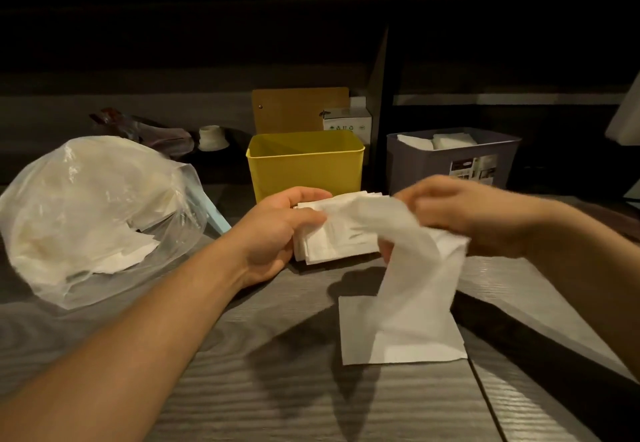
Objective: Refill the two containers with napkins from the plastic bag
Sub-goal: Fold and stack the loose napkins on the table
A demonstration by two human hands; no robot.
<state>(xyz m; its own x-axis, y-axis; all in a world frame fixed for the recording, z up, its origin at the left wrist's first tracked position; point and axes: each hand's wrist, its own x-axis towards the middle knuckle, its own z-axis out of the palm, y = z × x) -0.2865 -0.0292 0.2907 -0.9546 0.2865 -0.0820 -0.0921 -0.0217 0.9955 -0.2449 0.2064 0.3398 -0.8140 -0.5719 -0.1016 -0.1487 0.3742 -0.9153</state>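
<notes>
A grey wood-grain tabletop (263,389) is shown. At its far edge, a tan board (298,110) is stood upright, with 1 white carton (348,123) beside it. A small white cup (212,137) and crumpled dark wrapping (152,131) are seen further left.

- grey wood-grain table (277,389), dimly lit, with hard shadows.
- dark panelled wall (207,43) behind the table.
- dark vertical post (386,102) at the table's far edge, right of centre.

Right hand (464,213) is motion-blurred (fingers indistinct), hiding its napkin (412,268) grip.
</notes>
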